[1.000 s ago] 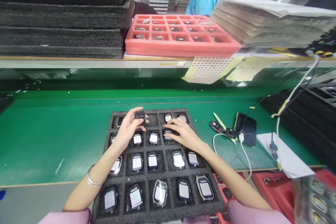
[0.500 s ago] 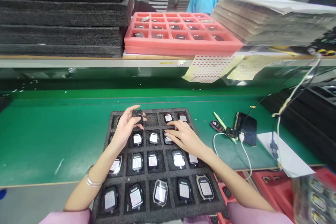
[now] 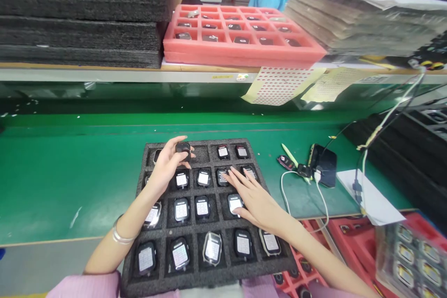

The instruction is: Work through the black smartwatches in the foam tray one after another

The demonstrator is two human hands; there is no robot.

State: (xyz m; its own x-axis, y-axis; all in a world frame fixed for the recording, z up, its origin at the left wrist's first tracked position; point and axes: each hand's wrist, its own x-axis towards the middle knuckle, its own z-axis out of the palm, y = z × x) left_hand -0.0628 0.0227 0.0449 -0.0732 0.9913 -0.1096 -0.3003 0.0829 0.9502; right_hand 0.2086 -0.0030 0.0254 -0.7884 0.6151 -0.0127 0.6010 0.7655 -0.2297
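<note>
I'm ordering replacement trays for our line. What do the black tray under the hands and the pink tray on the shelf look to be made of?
The black tray looks like coarse open-cell foam: matte, speckled, with a rough grainy surface and thick soft-looking walls between its pockets. The pink tray looks like a denser, finer foam, possibly soft plastic: smooth, matte, with slightly rounded edges. Neither shows any gloss.

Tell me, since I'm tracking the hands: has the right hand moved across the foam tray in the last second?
Yes. The right hand has drawn back toward the person, from the black foam tray's second row to its third.
</note>
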